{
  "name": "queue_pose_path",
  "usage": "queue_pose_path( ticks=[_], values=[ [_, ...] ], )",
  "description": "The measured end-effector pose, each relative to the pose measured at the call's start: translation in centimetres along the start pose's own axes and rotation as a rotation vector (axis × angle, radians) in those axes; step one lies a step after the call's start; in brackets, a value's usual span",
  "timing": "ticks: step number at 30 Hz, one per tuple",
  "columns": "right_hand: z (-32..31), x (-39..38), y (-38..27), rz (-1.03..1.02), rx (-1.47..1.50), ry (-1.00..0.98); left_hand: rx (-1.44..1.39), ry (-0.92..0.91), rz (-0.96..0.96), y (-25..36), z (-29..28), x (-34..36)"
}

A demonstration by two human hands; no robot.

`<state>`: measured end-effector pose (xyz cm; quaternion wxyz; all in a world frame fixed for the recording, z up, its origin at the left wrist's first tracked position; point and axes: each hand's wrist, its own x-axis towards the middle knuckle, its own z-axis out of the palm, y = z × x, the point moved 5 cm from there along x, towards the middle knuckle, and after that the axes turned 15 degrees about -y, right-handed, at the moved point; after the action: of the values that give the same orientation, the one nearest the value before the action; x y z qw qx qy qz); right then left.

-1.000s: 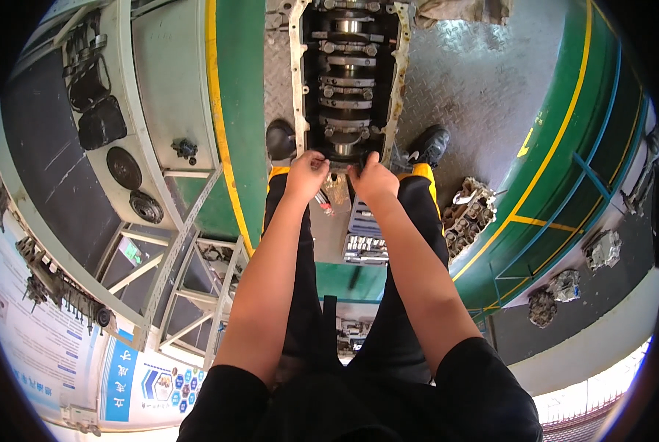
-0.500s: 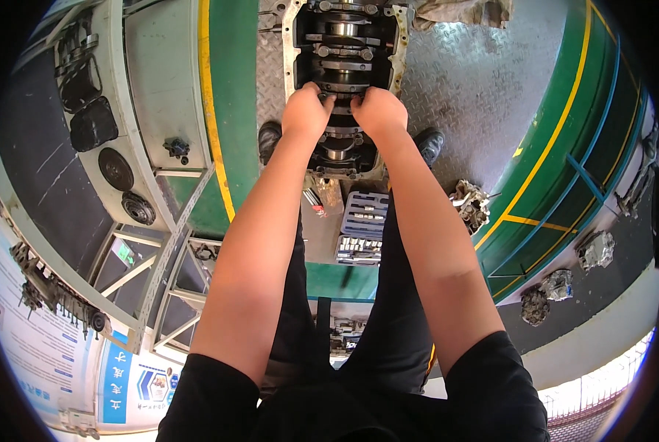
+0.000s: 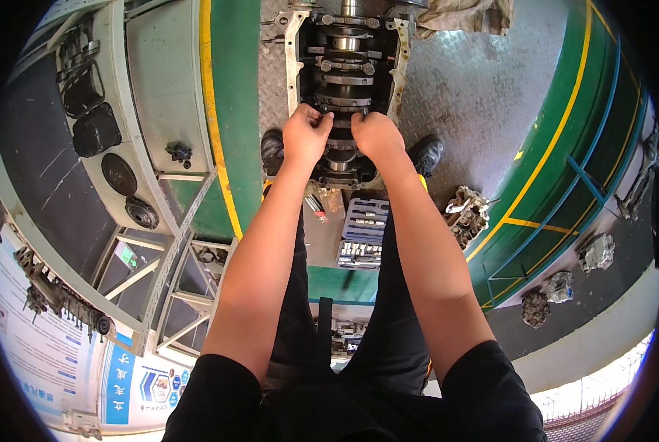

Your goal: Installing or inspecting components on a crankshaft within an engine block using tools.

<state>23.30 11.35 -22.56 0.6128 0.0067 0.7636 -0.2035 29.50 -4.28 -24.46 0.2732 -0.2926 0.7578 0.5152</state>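
Note:
An engine block [image 3: 294, 62] lies with its open side up, its crankshaft [image 3: 346, 44] and several bearing caps [image 3: 348, 68] exposed. Over the crankshaft, my left hand [image 3: 304, 141] is closed, thumb and fingers pinched at the left end of one bearing cap. My right hand [image 3: 378, 137] is closed at the right end of that same cap. The fingertips partly hide the cap's ends, and any bolts under them are hard to make out.
A socket set case [image 3: 365, 221] is open below the block. A metal engine part [image 3: 468, 214] rests to its right, and a cloth [image 3: 462, 15] lies at the far right. My shoes [image 3: 427, 153] flank the block. Steel shelving with parts [image 3: 97, 129] stands left.
The engine block sits slightly lower in view, as do both hands. My hands are still pinched over the crankshaft, and more of the block's far end shows.

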Motion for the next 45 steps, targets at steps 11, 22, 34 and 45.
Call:
queue_pose_path(
  ticks=[11, 22, 34, 45],
  values=[
    [-0.2, -2.2, -1.7, 0.119, 0.046, 0.086, -0.115, -0.012, 0.031, 1.1, 0.2, -1.7],
    [-1.5, -0.5, -7.1, 0.323, -0.437, -0.241, -0.841, -0.579, -0.116, -1.8, 4.2, -4.9],
    [0.2, 4.0, -3.4, 0.319, -0.28, -0.361, -1.021, -0.254, -0.257, -12.7, 5.7, -11.4],
    [0.1, 1.6, -5.8, 0.362, -0.39, -0.166, -1.022, -0.188, -0.182, -9.2, 4.8, -8.6]
  ],
)
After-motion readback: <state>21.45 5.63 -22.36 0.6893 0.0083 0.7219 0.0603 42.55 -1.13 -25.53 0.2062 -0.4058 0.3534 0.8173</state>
